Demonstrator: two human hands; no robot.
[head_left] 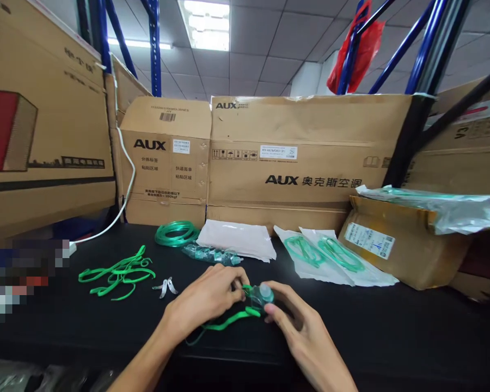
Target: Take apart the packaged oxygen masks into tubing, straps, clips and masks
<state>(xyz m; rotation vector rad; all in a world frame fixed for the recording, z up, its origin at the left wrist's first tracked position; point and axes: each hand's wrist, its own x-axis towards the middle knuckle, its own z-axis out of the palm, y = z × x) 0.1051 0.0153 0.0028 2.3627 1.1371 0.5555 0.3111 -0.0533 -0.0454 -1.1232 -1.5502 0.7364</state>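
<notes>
A small translucent green mask (258, 298) with a round pale end is between my hands over the black table. My right hand (306, 326) grips its right side between thumb and fingers. My left hand (212, 291) is closed at its left edge, pinching a green strap (247, 289). One length of green strap (228, 323) trails below the mask towards the lower left. To the left lie a loose pile of green straps (120, 275) and small white metal-like strips (165, 287).
Behind my hands are coiled green tubing (175, 233), clear green pieces (212, 255) and white packets (237, 239). Bagged tubing (330, 256) lies at right, beside a cardboard box (408, 239). A white cable (126, 190) hangs at left. Large cartons (310, 136) line the back.
</notes>
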